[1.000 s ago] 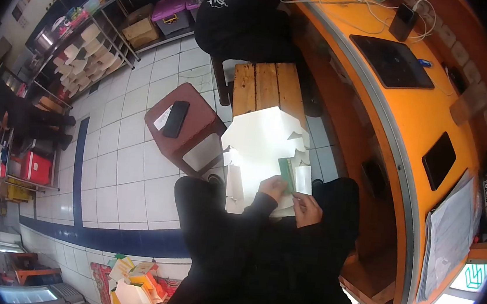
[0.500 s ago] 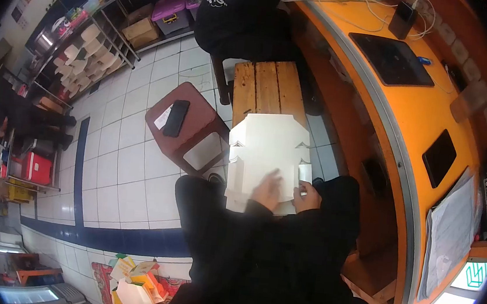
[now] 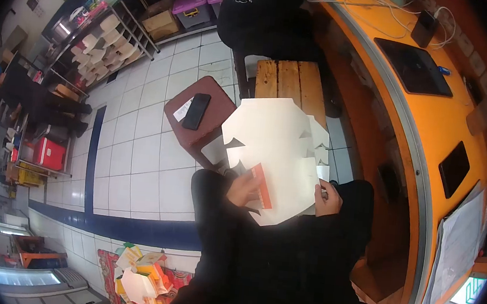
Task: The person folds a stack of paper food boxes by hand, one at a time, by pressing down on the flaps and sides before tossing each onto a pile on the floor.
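A flat, unfolded cardboard box blank, white on top with notched edges, lies tilted before my lap on a wooden bench. Along its near left side an orange-red flap is turned up. My left hand grips the blank at this flap, fingers closed on the edge. At the lower right edge, my right hand is closed with bent fingers on the cardboard. More white notched cardboard shows from under the blank on the right; how many layers lie there is hidden.
Left of the bench stands a brown stool bearing a phone. An orange counter with a tablet runs along my right. Folded boxes lie at lower left. A person in black sits ahead; another stands far left.
The top blank has turned and shifted, uncovering cardboard on its right. My left hand has moved from its white surface to its left edge, where the orange-red flap now shows. The view has shifted slightly.
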Motion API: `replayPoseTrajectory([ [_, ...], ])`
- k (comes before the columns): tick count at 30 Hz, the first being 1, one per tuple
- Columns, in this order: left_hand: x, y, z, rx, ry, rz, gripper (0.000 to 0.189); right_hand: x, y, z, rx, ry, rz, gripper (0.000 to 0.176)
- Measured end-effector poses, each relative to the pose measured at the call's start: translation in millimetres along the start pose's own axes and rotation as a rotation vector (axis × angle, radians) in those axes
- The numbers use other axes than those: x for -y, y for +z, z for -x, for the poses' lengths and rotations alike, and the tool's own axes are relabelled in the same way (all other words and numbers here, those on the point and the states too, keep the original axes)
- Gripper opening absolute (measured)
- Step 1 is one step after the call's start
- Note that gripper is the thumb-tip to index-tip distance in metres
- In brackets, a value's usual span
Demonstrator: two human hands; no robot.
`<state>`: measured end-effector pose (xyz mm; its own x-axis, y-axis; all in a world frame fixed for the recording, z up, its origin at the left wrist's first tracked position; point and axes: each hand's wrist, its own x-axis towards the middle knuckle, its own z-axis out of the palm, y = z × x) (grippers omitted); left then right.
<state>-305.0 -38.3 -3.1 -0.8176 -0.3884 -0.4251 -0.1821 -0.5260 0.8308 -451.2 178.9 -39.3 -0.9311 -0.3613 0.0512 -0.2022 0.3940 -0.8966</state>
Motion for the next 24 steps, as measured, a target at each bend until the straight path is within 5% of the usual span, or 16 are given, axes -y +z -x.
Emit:
replayPoseTrajectory([
  [11,-9.7,12.3,-2.4,0.042,0.028,-0.215,0.033,28.0,-5.5,5.7,-0.082,-0.07,0.069,0.026],
  [13,-5.0,13.1,-4.1,-0.076,0.021,-0.138,0.028,48.4,-8.7,10.5,-0.147,-0.078,0.064,0.03],
  [15,0.2,15.8,-6.6,-0.141,0.053,-0.109,0.027,66.9,-13.8,18.2,-0.225,-0.388,0.155,0.036],
  [16,3.5,16.3,-8.2,-0.202,0.086,-0.08,0.027,81.7,-19.8,23.2,-0.223,-0.387,0.155,0.036],
  [18,10.1,12.4,-17.3,-0.181,0.105,-0.087,0.031,107.8,-28.0,32.8,0.211,-0.686,0.264,0.041],
  [22,9.4,28.5,-15.8,-0.217,0.144,0.036,0.028,100.1,-3.0,48.4,0.31,-0.814,0.255,0.032],
  [24,3.7,34.2,-9.2,-0.21,0.146,0.035,0.028,85.2,9.5,48.1,0.154,-0.738,0.209,0.021],
])
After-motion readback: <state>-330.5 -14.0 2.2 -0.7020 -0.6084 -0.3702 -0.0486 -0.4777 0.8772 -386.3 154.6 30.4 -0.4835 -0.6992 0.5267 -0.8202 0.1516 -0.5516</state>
